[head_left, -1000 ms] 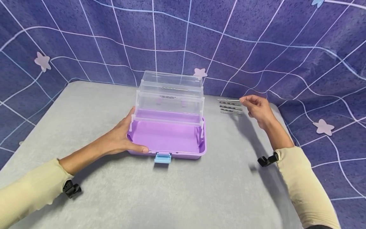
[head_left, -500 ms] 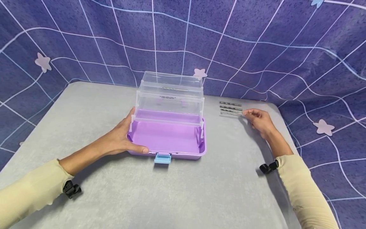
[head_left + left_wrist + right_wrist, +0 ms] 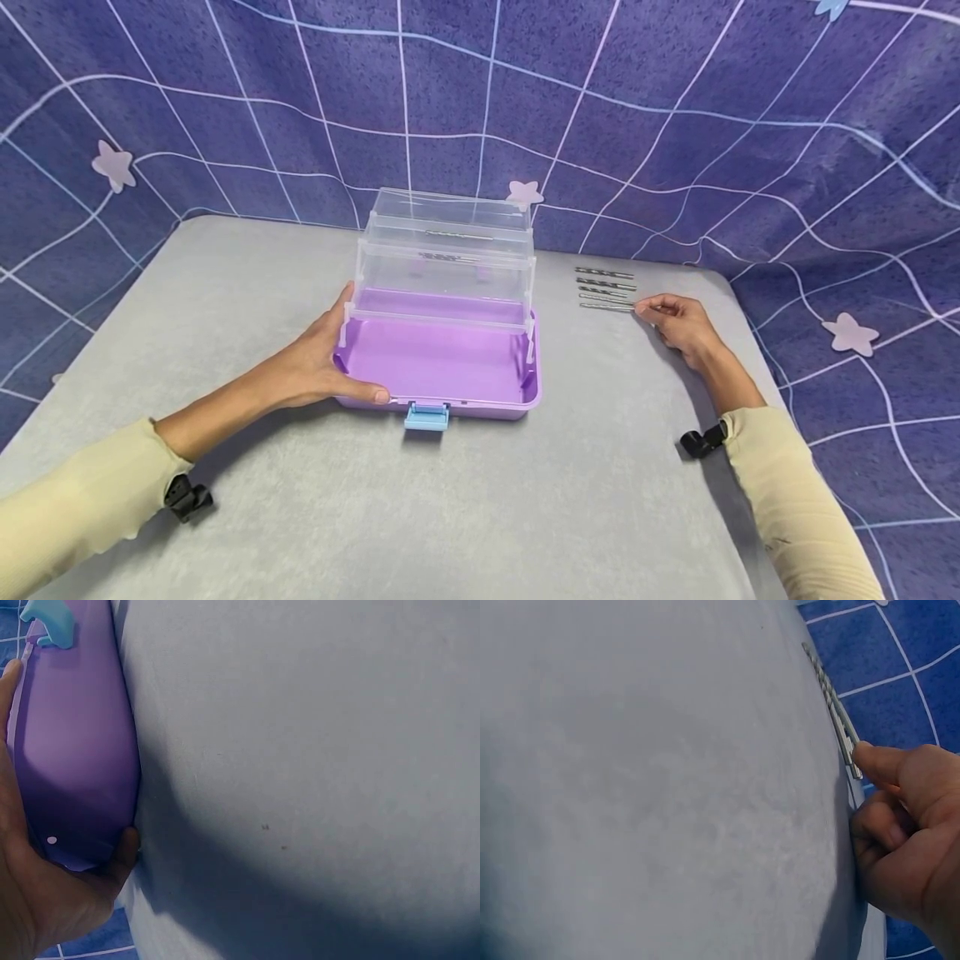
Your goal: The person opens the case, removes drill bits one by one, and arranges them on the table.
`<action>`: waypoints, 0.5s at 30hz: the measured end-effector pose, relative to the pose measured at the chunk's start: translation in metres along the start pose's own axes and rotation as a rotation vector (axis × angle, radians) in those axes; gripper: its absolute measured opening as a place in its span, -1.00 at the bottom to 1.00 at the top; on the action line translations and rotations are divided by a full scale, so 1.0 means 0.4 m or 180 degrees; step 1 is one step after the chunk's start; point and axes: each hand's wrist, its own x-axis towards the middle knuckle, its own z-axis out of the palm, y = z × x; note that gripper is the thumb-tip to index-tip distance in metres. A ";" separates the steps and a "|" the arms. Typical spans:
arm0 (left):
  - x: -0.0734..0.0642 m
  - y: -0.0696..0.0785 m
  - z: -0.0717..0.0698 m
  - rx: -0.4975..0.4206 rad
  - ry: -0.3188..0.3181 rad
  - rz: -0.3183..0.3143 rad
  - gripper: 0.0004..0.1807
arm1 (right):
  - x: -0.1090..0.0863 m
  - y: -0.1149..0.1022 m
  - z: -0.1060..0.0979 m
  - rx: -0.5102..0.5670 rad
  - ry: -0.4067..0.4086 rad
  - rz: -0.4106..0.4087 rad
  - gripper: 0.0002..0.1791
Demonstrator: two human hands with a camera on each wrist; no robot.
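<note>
My left hand [image 3: 315, 367] grips the left end of a purple toolbox [image 3: 442, 408], its thumb along the front rim. In the left wrist view the fingertips [image 3: 129, 844] curl against the toolbox's lower side. The box stands open, with clear tiered trays [image 3: 442, 279] raised at its back. Over on the right, my right hand [image 3: 678, 323] pinches the right end of a silver drill bit [image 3: 606, 307]. This bit lies just in front of a row of several drill bits [image 3: 606, 284]. In the right wrist view the other fingers are curled beneath the pinch.
More drill bits [image 3: 450, 257] lie inside the clear trays. A light blue latch [image 3: 427, 415] hangs down at the front of the box. The grey tabletop [image 3: 480, 508] meets a blue grid-patterned cloth [image 3: 480, 100] behind.
My right hand has brought the silver drill bit from behind the row, over the other bits, to the row's front side. The left hand and the toolbox have stayed put.
</note>
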 end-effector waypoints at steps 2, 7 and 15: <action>0.000 -0.001 0.000 0.0010 -0.0014 0.0005 0.87 | 0.002 0.003 -0.003 0.0030 0.0000 0.0002 -0.94; 0.000 0.000 -0.004 0.0059 -0.0062 -0.0066 0.88 | 0.008 0.008 -0.010 0.0039 -0.0019 0.0003 -0.90; -0.002 0.000 -0.005 0.0071 -0.0067 -0.0123 0.89 | 0.019 0.015 -0.011 0.0044 -0.0008 0.0057 -0.92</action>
